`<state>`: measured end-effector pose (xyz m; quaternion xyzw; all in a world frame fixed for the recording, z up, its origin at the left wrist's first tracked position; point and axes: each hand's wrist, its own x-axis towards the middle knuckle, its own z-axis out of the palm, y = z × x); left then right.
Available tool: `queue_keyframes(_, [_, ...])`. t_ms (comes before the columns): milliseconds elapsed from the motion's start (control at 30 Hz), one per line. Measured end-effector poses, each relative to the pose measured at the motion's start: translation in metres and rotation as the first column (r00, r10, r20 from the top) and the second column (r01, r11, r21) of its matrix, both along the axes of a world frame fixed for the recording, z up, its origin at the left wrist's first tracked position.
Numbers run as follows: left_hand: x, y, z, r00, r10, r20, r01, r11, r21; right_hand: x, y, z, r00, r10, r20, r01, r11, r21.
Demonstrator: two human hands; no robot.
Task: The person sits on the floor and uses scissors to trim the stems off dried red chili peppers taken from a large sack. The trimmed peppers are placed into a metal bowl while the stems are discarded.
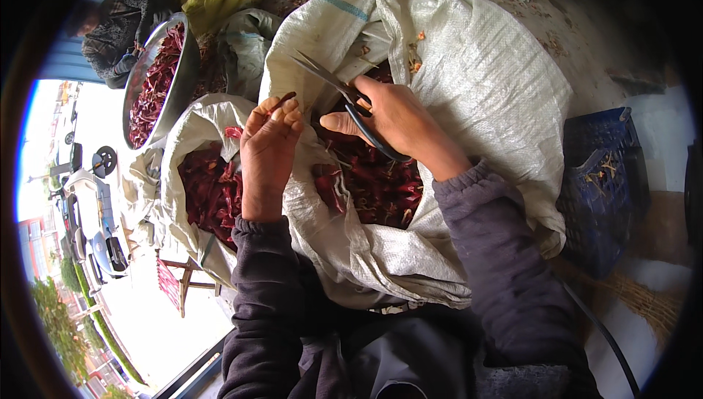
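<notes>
My left hand [273,146] pinches a small dark red piece of dried chili [283,101] between thumb and fingers. It is raised over the gap between two white woven sacks. In my right hand [392,113] is a pair of scissors [343,89] with black handles, its blades pointing up and left, a little apart. Below that hand the large woven sack [483,75] lies with its mouth rolled open, full of dried red chilies [379,185]. At the left, a smaller woven sack [189,119] holds cut red chili pieces [211,190].
A metal basin [189,64] of red chilies stands at the upper left, beside another person [118,36]. To the right are a blue plastic crate [596,196] and a straw broom [642,294]. A folding stool [184,283] and a parked scooter [99,218] appear at the left.
</notes>
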<state>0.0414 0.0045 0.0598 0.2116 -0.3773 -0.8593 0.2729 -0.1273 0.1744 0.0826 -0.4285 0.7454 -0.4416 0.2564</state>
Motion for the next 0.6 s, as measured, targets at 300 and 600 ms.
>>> queue_keyframes(300, [-0.007, -0.004, 0.001, 0.921, 0.194, 0.337, -0.029, 0.899, -0.437, -0.004, -0.003, -0.011, 0.984, -0.173, 0.031, 0.175, 0.977, -0.121])
queue_keyframes(600, [-0.038, 0.017, -0.058, 0.849, 0.281, 0.447, 0.522, -0.317, -0.792, -0.014, -0.007, -0.024, 0.959, -0.251, 0.132, 0.273, 0.943, -0.189])
